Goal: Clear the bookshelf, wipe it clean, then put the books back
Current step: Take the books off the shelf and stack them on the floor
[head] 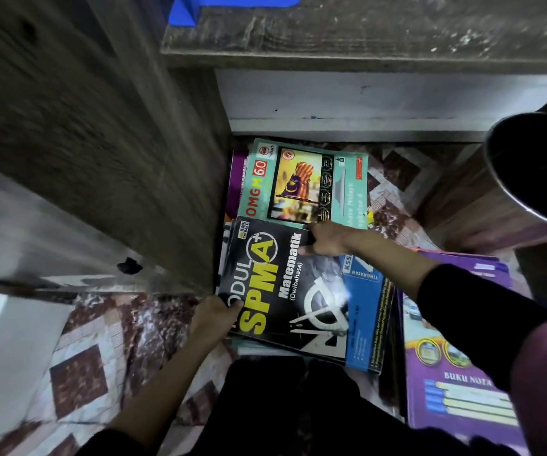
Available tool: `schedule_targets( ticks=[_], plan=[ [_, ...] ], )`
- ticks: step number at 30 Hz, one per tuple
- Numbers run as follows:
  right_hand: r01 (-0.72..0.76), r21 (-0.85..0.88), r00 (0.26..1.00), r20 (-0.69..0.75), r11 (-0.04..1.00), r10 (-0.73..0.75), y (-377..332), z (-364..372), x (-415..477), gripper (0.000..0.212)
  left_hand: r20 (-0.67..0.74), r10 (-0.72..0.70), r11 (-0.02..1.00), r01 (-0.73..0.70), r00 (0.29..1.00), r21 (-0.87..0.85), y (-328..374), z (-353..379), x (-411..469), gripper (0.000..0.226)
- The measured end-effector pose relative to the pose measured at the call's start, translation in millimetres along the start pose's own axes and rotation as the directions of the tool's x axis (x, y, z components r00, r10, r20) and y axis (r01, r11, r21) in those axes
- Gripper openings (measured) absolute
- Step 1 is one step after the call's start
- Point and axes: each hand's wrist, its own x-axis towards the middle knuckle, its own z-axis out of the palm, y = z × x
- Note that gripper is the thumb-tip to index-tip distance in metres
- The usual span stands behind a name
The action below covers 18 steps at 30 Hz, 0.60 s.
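On the tiled floor [78, 373], beside the bookshelf [101, 159], we see in the head view a black mathematics book [298, 291] with yellow "SPM" lettering and a blue side strip, lying on top of a stack. Our left hand [214, 315] grips its near-left corner, and our right hand [326, 240] pinches its far edge. A teal book [301, 182] lies just beyond.

The Matematik workbook [298, 291] has a glossy paper cover — left of it matt wood-grain bookshelf panel [101, 143], right of it a polished metal bin [538, 166].
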Motion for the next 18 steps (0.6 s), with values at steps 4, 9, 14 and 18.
schedule_targets(
  ticks=[4,9,14,18],
  plan=[
    [-0.043,-0.12,0.99,-0.136,0.992,0.026,-5,13,-8,0.043,0.039,0.177,0.666,-0.149,0.984,0.731,35,-20,-19,0.041],
    [-0.138,-0.259,0.949,-0.311,0.956,0.052,-18,42,-10,0.028,0.257,0.489,0.285,-0.431,0.833,0.856,59,-3,-15,0.061],
    [-0.13,-0.263,0.929,-0.37,0.956,0.025,-15,53,-9,0.025,0.366,0.472,0.325,-0.544,0.802,0.774,59,-5,8,0.089],
    [-0.092,-0.225,0.929,-0.37,0.97,0.002,-10,55,-8,0.034,0.362,0.494,0.359,-0.565,0.79,0.743,71,-7,16,0.076]
  ],
)
